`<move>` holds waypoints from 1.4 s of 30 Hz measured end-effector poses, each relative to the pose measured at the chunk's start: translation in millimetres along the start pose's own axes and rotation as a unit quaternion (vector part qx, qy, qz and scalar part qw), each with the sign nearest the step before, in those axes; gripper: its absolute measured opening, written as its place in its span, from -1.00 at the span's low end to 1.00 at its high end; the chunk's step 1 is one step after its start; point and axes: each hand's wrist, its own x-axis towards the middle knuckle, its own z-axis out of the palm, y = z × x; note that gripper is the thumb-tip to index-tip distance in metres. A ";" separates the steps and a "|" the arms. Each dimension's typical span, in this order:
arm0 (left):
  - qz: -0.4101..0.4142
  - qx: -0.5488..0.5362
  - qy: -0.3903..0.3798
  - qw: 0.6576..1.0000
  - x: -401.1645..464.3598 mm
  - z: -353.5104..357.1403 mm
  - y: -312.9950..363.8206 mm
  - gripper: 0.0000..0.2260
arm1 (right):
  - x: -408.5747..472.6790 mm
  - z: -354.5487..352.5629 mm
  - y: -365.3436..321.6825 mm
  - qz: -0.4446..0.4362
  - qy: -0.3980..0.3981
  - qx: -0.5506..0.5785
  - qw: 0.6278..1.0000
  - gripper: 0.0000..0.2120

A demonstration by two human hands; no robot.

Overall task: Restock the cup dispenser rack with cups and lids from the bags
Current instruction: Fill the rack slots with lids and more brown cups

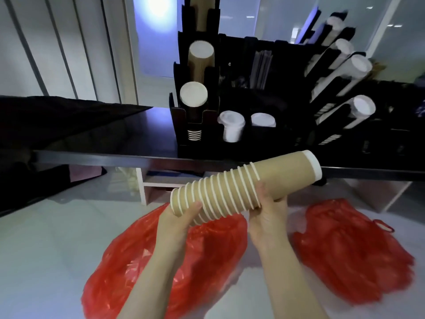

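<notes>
Stack of nested kraft-brown paper cups (239, 187), white rolled rims showing as rings along its length, one long cup body ending in a white band at the far upper-right end. You hold it nearly level, tilted up to the right, just in front of the dark worktop (138, 134) edge and below the black dispenser rack (241, 107). Your left hand (179, 219) grips the lower left end, thumb over the top, fingers curled under. Your right hand (266, 212) cups the middle from below, fingers wrapped round it.

Rack sits on the worktop, above the stack: brown cup columns with white bottoms facing you in its left slots, white lids (231, 120) in the front wells, white cup stacks slanting on the right side. Below the stack, on the pale floor, two red plastic bags: one (138, 261) under your forearms, one (349, 249) to the right.
</notes>
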 end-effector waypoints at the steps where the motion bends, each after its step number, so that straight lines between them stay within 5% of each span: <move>1: 0.002 0.000 0.004 1.000 -0.3 7.9 -3.1 -0.43 | 3.5 -5.1 -3.3 -0.004 0.002 -0.001 1.000 -0.44; 5: 0.007 0.083 0.071 0.994 -2.2 41.4 -19.5 -0.18 | 18.0 -26.6 -21.3 -0.009 0.033 -0.019 0.999 -0.37; 7: 0.078 0.198 0.085 0.973 -3.8 57.3 -25.7 -0.05 | 21.7 -37.1 -26.8 -0.013 0.053 -0.042 0.998 -0.33; 10: 0.191 0.426 0.007 0.884 -2.3 75.0 -32.7 -0.05 | 26.9 -50.5 -34.0 -0.013 0.063 -0.044 0.997 -0.33; 12: 0.184 0.558 -0.017 0.809 -4.2 87.1 -35.5 0.00 | 29.1 -53.3 -39.5 -0.016 0.074 -0.062 0.995 -0.22; 19: 0.247 0.595 0.032 0.764 -13.0 123.7 -37.6 0.14 | 23.2 -53.5 -44.6 -0.024 0.074 -0.128 0.989 0.02; 28: 0.237 0.515 0.011 0.824 -12.9 143.9 -33.1 -0.24 | 18.4 -60.8 -58.1 -0.031 0.038 -0.133 0.990 -0.10; 33: 0.255 0.471 0.008 0.844 -17.8 148.7 -30.2 -0.29 | 17.4 -64.0 -63.7 -0.098 0.018 -0.138 0.985 -0.26; 38: 0.252 0.477 -0.013 0.842 -15.6 147.1 -23.8 -0.28 | 19.9 -66.1 -64.4 -0.128 -0.004 -0.155 0.980 -0.15; 42: 0.190 0.443 -0.066 0.874 -13.8 138.3 -19.8 -0.21 | 24.7 -71.0 -66.7 -0.124 -0.065 -0.162 0.977 -0.14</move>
